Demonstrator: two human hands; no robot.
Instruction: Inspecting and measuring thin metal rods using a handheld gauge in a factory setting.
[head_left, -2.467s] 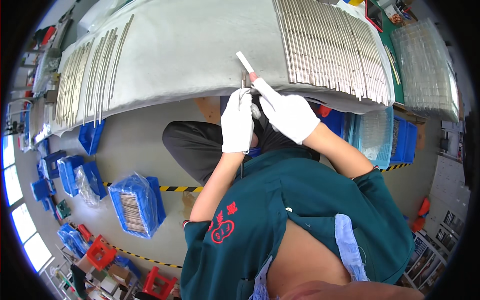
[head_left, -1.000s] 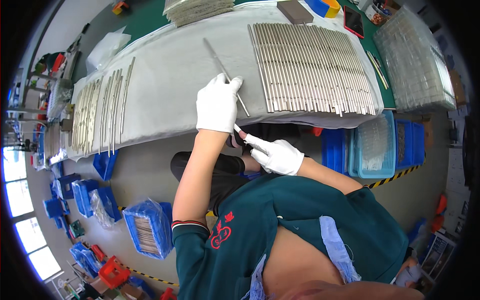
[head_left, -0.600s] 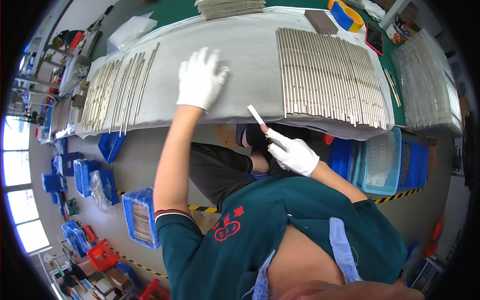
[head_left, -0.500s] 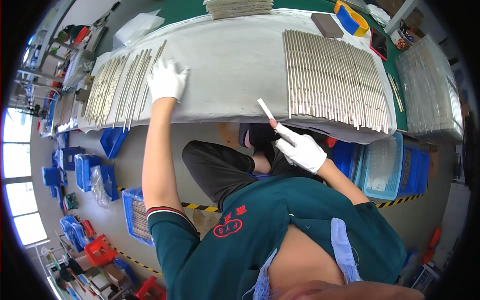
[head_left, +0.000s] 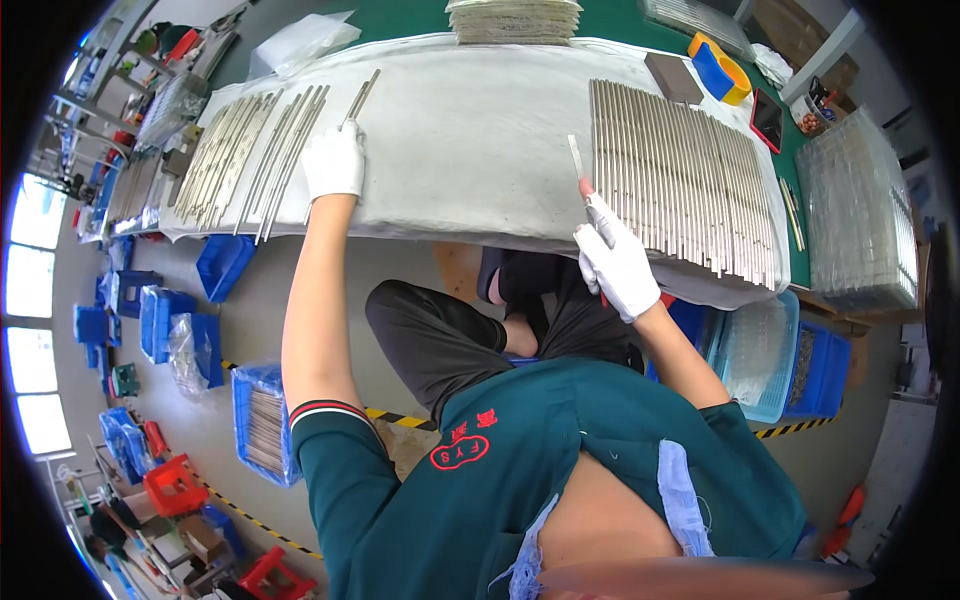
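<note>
My left hand (head_left: pixel 335 165), in a white glove, is closed around thin metal rods (head_left: pixel 362 97) on the left part of the white cloth; their upper ends stick out past the fingers, and the glove hides the rest. Just left of it lie a loose group of similar rods (head_left: pixel 285 160) and a denser group (head_left: pixel 225 155). My right hand (head_left: pixel 618 262), also gloved but with a bare fingertip, grips a short flat pale strip (head_left: pixel 575 157) pointing up and away. It is over the cloth's front edge, beside the lower left corner of a wide, even row of rods (head_left: pixel 680 175).
White cloth (head_left: pixel 470 140) covers the green table. Toward the back are a stack of pale strips (head_left: pixel 513 22), a grey-brown block (head_left: pixel 674 78), a yellow-and-blue tape-like ring (head_left: pixel 720 70) and a red-edged phone (head_left: pixel 767 120). Plastic-wrapped trays (head_left: pixel 858 210) stand right; blue bins (head_left: pixel 265 425) sit below.
My left hand has closed on rods and drawn them rightward, away from the loose group. My right hand has moved forward with the strip, closer to the even row. The view has shifted slightly.
</note>
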